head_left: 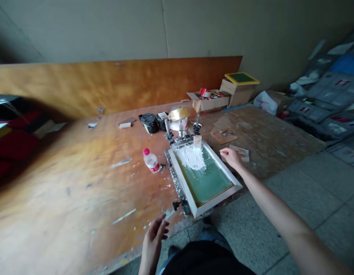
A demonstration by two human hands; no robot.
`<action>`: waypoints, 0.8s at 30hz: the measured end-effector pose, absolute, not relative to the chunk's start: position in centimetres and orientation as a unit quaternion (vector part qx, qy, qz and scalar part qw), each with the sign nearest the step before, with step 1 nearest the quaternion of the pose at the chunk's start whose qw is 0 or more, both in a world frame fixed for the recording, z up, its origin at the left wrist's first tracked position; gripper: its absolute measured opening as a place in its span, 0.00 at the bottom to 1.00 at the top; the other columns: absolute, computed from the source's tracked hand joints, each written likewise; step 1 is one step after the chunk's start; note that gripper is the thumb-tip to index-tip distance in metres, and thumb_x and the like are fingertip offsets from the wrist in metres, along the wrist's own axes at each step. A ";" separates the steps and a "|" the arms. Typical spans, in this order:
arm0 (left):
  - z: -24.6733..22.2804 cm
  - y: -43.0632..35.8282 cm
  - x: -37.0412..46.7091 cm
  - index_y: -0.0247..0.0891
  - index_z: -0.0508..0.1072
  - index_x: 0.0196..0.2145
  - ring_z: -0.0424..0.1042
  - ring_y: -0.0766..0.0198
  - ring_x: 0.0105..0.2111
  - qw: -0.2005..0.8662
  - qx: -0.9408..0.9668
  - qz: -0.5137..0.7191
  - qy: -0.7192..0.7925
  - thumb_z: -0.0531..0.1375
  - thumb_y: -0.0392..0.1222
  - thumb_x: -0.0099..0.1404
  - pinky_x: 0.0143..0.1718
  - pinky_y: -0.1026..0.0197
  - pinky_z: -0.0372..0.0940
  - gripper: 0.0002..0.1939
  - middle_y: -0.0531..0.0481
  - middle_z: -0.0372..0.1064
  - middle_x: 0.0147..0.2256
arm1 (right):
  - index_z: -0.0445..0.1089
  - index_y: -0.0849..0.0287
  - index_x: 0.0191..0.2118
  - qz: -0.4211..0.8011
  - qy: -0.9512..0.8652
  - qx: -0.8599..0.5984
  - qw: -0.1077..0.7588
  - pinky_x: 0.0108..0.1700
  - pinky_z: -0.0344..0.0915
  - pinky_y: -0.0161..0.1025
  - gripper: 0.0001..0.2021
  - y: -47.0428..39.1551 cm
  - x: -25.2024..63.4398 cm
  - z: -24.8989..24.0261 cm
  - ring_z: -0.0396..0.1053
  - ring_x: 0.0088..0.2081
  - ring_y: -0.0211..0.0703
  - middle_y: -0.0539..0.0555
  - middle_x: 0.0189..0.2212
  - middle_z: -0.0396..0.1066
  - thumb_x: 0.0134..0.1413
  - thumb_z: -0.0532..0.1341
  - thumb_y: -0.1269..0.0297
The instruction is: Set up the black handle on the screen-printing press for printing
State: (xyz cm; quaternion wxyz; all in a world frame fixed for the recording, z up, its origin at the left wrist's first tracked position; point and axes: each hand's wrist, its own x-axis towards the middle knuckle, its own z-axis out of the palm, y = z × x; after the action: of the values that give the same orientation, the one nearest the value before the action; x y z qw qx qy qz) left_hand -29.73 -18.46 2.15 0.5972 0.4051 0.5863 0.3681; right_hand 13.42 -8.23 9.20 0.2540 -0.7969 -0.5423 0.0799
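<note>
A screen-printing frame (214, 204) with green mesh lies clamped at the table's front edge. White paste (194, 158) is smeared over the mesh's far part, and a small pale block (197, 141) stands at its far end. My right hand (231, 157) is just right of the frame, fingertips pinched together; whatever they hold, if anything, is too small to make out. Low by the table edge, my left hand (155, 235) hangs with loosely bent fingers apart and holds nothing. A clear bottle with a red cap (151, 161) stands left of the frame.
Behind the frame are a black tub (149, 123) and a white container with a tan top (179, 117). An open cardboard box (211, 102) stands farther back. Black clamp knobs (176, 205) jut out at the frame's left. Grey crates (334, 91) are at the right.
</note>
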 end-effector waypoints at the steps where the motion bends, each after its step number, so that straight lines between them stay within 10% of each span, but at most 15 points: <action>1: 2.4 -18.1 -27.9 0.34 0.77 0.39 0.72 0.60 0.27 0.593 0.411 0.367 0.587 0.66 0.66 0.43 0.26 0.61 0.67 0.35 0.46 0.75 0.29 | 0.76 0.57 0.42 0.074 -0.527 -0.813 0.236 0.44 0.67 0.38 0.12 -7.9 16.3 8.1 0.74 0.40 0.44 0.55 0.39 0.78 0.57 0.56 0.69; 10: 3.5 -16.9 -16.5 0.34 0.74 0.44 0.73 0.54 0.39 0.511 0.384 0.407 0.652 0.63 0.62 0.52 0.36 0.58 0.70 0.31 0.42 0.74 0.43 | 0.70 0.61 0.53 0.104 -0.565 -0.814 0.083 0.52 0.60 0.40 0.23 -2.5 27.1 0.7 0.69 0.51 0.50 0.64 0.47 0.74 0.51 0.58 0.79; 15: 4.2 -17.5 -14.1 0.35 0.73 0.47 0.74 0.56 0.38 0.484 0.364 0.402 0.686 0.61 0.60 0.56 0.35 0.60 0.68 0.29 0.43 0.75 0.42 | 0.77 0.59 0.38 0.121 -0.590 -0.798 0.031 0.39 0.62 0.40 0.11 -1.3 28.3 0.5 0.72 0.40 0.50 0.61 0.35 0.77 0.51 0.58 0.72; 24: 3.4 -17.3 -13.4 0.35 0.69 0.48 0.73 0.61 0.33 0.517 0.325 0.426 0.668 0.61 0.57 0.57 0.33 0.62 0.67 0.28 0.45 0.75 0.37 | 0.74 0.57 0.34 -0.125 -0.775 -0.582 0.211 0.44 0.55 0.43 0.09 -5.7 18.6 8.9 0.65 0.42 0.48 0.54 0.31 0.74 0.60 0.56 0.67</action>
State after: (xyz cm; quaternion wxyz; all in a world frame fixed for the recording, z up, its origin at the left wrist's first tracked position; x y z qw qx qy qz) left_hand -13.35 -17.31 3.44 0.5168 0.3251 0.6675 0.4262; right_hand 18.60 -5.73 8.93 0.2107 -0.5821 -0.7753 -0.1250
